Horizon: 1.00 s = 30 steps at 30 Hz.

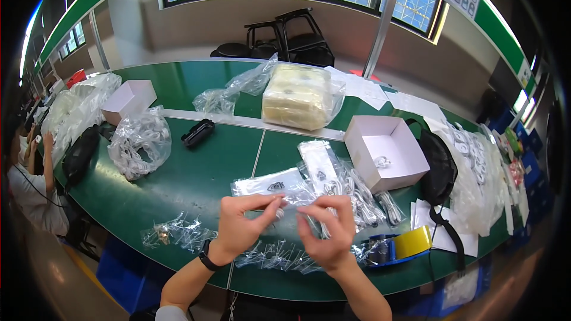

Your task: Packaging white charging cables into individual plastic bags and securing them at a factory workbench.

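My left hand (247,226), with a dark band at the wrist, pinches the edge of a clear plastic bag (291,197). My right hand (329,230) has its thumb and forefinger closed at the bag's other side. Something white, perhaps a coiled cable, shows below my left fingertips; the fingers partly hide it. Just beyond lie flat bags with white contents (262,184). Bagged white cables (357,199) lie to the right of them. Nearer to me, clear twist-tie-like strips (279,257) are spread in front of my wrists.
An open white box (389,157) with a small white cable inside stands to the right. A tape dispenser (398,246) with yellow tape sits near the front edge. Further back are a large wrapped stack (300,96), a black case (198,133) and a bag of white cables (140,144).
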### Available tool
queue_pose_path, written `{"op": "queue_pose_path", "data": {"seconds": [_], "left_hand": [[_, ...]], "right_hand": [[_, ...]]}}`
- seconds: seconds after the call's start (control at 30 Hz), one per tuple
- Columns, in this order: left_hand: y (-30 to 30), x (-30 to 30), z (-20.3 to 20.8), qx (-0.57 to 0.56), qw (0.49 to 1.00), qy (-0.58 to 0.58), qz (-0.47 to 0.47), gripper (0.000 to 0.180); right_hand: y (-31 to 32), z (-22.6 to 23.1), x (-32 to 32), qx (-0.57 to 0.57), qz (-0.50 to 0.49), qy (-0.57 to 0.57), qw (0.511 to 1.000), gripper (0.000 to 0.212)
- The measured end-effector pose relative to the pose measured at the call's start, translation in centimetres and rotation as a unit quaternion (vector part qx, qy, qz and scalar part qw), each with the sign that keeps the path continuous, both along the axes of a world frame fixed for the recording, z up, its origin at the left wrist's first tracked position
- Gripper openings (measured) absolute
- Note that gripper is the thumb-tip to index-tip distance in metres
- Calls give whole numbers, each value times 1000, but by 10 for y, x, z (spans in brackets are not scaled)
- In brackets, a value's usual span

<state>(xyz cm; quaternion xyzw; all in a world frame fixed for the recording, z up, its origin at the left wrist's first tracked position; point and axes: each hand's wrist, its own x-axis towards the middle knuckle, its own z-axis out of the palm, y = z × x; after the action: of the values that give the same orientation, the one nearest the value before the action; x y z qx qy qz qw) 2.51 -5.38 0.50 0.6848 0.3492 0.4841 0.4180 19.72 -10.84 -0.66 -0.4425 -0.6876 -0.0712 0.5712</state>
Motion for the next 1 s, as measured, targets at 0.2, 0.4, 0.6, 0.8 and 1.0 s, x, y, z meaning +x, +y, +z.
{"op": "queue_pose_path", "data": {"seconds": [0.2,0.4,0.6,0.8,1.0], "left_hand": [[-1,1,-15,155,986,63,-20,14],[0,1,-17,215,971,96,-41,15],[3,2,-13,272,954,118,-50,18],[3,-3,-13,283,946,143,-63,19],[1,-3,-11,278,942,169,-89,15]], "right_hand": [[5,4,-7,-5,-35,-95,995,34],[7,6,-2,-21,-4,-98,995,29],[7,1,6,-25,36,-86,995,27],[7,6,11,-43,68,-86,993,25],[7,9,12,-20,37,-141,989,23]]}}
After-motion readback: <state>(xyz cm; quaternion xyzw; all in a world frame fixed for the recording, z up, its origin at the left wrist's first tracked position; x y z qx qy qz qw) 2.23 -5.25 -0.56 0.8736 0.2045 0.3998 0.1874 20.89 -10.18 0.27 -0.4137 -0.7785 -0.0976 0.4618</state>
